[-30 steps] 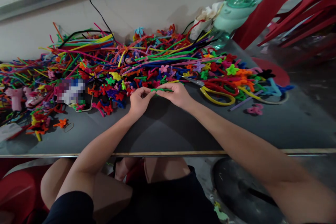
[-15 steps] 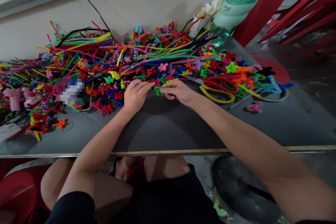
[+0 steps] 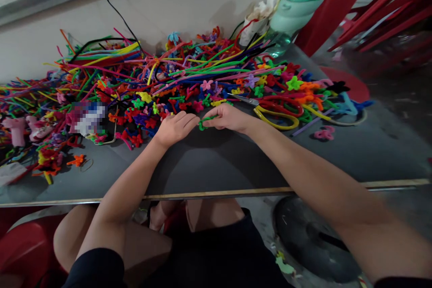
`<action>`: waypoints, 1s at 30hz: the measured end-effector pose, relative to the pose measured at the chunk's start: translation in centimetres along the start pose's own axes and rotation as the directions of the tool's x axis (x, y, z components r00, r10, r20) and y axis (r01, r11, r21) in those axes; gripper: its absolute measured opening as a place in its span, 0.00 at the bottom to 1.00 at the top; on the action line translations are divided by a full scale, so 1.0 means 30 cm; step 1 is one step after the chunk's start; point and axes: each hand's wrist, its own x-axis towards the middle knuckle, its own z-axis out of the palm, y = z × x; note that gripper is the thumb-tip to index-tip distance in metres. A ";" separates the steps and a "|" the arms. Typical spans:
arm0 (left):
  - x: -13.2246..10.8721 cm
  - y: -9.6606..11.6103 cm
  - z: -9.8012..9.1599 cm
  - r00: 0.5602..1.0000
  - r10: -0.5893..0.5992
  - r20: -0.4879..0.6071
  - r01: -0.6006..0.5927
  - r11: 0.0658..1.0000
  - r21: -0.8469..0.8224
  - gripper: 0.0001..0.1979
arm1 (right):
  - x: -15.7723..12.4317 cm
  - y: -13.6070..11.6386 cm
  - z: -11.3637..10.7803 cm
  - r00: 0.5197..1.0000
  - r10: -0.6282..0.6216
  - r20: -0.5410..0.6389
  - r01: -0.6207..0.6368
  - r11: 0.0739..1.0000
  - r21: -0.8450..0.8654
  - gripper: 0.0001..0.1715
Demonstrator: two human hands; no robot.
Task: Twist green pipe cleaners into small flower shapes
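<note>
My left hand [image 3: 175,127] and my right hand [image 3: 228,117] meet over the grey table [image 3: 216,166], both pinched on a small green pipe cleaner [image 3: 203,122] bent into a curl between the fingertips. Just beyond the hands lies a wide heap of coloured pipe cleaners [image 3: 175,72] and small pipe-cleaner flowers [image 3: 145,119]. Yellow-and-red-handled scissors [image 3: 275,112] lie to the right of my right hand.
A mint-green bottle [image 3: 297,6] and crumpled white paper [image 3: 259,18] stand at the back right. Red plastic chairs [image 3: 364,4] are stacked to the right. A black cable [image 3: 111,6] runs down the wall. A pink flower [image 3: 324,134] lies alone on the right.
The green pipe cleaner was a straight strip between my hands; it is now curled into a small loop. Both hands shifted slightly while twisting it.
</note>
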 end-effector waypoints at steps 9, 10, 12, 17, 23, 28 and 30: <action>0.029 0.013 0.005 0.997 -0.028 0.079 0.031 0.999 -0.032 0.15 | 0.009 0.023 -0.009 0.996 -0.043 -0.074 0.028 0.982 -0.188 0.23; 0.030 0.017 0.009 0.995 -0.038 0.088 0.042 0.998 -0.042 0.15 | 0.010 0.024 -0.008 0.996 -0.056 -0.075 0.040 0.978 -0.206 0.23; 0.031 0.030 0.020 0.990 -0.091 0.103 0.099 0.993 -0.070 0.14 | 0.009 0.023 -0.003 0.991 -0.104 -0.086 0.079 0.965 -0.250 0.22; 0.033 0.075 0.068 0.881 -0.419 0.221 0.471 0.823 -0.318 0.09 | -0.011 0.014 0.039 0.924 -0.331 -0.194 0.147 0.772 -0.618 0.11; 0.036 0.069 0.113 0.740 -0.563 0.367 0.611 0.335 -0.718 0.14 | -0.011 0.011 0.044 0.899 -0.358 -0.254 0.180 0.829 -0.530 0.16; 0.017 0.039 0.082 0.855 -0.476 0.205 0.492 0.620 -0.611 0.12 | 0.005 0.018 0.007 0.961 -0.174 -0.217 0.119 0.963 -0.243 0.22; 0.010 0.024 0.055 0.932 -0.348 0.099 0.357 0.843 -0.402 0.12 | 0.004 0.016 0.002 0.971 -0.115 -0.212 0.074 0.978 -0.193 0.24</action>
